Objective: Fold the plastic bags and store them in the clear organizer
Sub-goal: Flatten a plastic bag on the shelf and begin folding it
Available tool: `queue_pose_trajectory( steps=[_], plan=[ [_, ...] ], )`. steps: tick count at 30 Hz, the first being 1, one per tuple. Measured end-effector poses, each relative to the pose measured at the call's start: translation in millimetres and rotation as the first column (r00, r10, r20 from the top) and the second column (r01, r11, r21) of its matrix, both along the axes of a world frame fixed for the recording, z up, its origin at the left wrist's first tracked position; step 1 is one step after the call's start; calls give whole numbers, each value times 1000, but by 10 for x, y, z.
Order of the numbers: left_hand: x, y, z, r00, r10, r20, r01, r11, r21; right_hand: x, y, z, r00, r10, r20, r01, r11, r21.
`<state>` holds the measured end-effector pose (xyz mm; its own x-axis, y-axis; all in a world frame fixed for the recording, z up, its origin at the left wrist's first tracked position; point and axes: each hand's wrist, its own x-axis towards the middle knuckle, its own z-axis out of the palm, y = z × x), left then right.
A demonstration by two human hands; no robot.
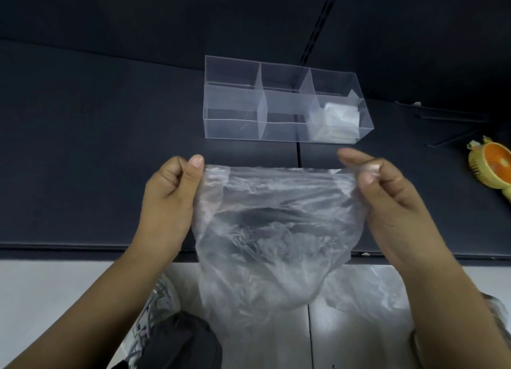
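- The left hand [168, 197] pinched the top left corner of the plastic bag [276, 230] between the thumb and curled fingers.
- The right hand [387, 200] pinched the top right corner in the same way.
- The bag hung unfolded and crumpled between the hands, over the near edge of the dark table [83, 147].
- The organizer [232, 128] stood at 12 o'clock from the hands. Its right-end compartment held one folded bag [340, 117].
- A loose bag [367, 291] lay at 5 o'clock, under the right wrist.
- Progress, as judged: early. One bag was stored. The held bag and the loose one were not yet folded.
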<state>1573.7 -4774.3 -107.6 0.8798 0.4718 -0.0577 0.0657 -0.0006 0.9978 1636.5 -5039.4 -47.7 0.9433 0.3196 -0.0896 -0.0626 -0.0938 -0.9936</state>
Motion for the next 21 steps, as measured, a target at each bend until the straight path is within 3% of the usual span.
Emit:
queue_pose_trajectory(
  steps=[6, 9, 11, 14, 17, 21],
  plan=[
    [-37, -99, -105, 989, -19, -144, 1, 993, -122, 39, 344, -33, 944, -286, 166, 310, 940, -145],
    [-38, 8, -173, 955, 35, -294, -6, 995, 100, 116, 419, -55, 963, -221, 151, 249, 948, -199],
    [-11, 68, -138, 955, 6, -296, 64, 972, 226, 161, 473, -78, 980, -138, 143, 170, 956, -239],
    [155, 64, 43, 925, -281, -255, 315, 944, 103, 223, 636, -128, 993, 4, 120, 28, 963, -266],
    [411, -71, 202, 823, -519, -229, 521, 851, -56, 285, 807, -157, 989, 122, 80, -98, 960, -261],
    [590, -171, 185, 808, -533, -249, 511, 846, -152, 382, 850, -220, 984, 169, 63, -146, 950, -275]
  ],
)
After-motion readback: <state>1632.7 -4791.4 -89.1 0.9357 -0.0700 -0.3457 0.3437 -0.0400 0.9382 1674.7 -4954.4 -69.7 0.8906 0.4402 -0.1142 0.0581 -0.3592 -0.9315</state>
